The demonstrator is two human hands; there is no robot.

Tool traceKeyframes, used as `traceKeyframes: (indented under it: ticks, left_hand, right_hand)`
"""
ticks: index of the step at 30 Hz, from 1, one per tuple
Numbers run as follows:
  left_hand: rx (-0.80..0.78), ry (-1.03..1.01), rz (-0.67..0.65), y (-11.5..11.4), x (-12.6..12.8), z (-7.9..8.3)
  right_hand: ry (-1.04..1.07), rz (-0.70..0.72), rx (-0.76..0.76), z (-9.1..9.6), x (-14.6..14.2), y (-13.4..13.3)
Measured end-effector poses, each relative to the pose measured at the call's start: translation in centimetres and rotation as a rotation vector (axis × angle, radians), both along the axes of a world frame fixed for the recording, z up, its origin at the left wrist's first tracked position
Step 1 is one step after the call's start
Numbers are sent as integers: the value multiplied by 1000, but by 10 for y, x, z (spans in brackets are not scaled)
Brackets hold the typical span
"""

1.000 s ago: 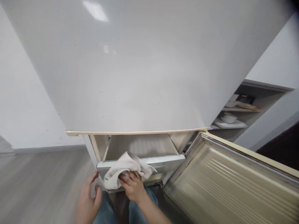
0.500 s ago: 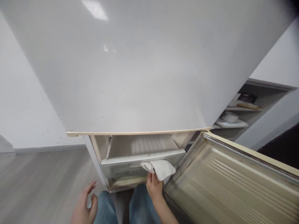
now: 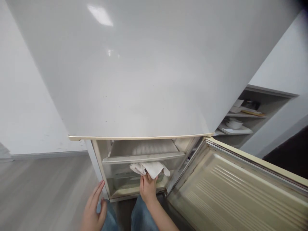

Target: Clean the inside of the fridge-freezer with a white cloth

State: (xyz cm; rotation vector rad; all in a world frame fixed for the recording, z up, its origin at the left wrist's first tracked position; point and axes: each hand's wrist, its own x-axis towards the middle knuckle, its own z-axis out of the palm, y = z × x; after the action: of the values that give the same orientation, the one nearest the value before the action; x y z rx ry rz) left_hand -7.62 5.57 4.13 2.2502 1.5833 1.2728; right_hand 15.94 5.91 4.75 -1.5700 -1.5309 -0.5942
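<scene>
My right hand (image 3: pixel 148 190) grips a white cloth (image 3: pixel 154 169) in front of the clear drawer (image 3: pixel 120 168) in the lower compartment of a refrigerator (image 3: pixel 144 73). The cloth drapes over the fingers and hides part of the drawer front; whether it touches the drawer I cannot tell. A pale rim (image 3: pixel 144 157) runs along the top of the drawer. My left hand (image 3: pixel 95 208) holds nothing, its fingers stretched out and the thumb apart. Its fingertips are close to the left front edge of the compartment.
The lower door (image 3: pixel 231 186) stands swung out to the right, its ribbed inner side showing. Beyond it, an open shelf unit (image 3: pixel 255 117) holds a white bowl (image 3: pixel 233 123) and other items. A white wall (image 3: pixel 29 106) and grey floor (image 3: pixel 45 189) lie on the left.
My right hand and the cloth have shifted left. The drawer sits further back in the compartment than before. My left hand has moved up and right, nearer the compartment's edge.
</scene>
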Motion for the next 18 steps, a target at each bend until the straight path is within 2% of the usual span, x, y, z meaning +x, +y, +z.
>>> traceKeyframes:
  ticks: [11,18]
  left_hand:
    - [-67,-50,-11,-3,7,1]
    - [-84,-60,-8,-4,9,5]
  right_hand:
    - [83,67,4,3,-3,-2]
    - [33,68,-31,5,0,-4]
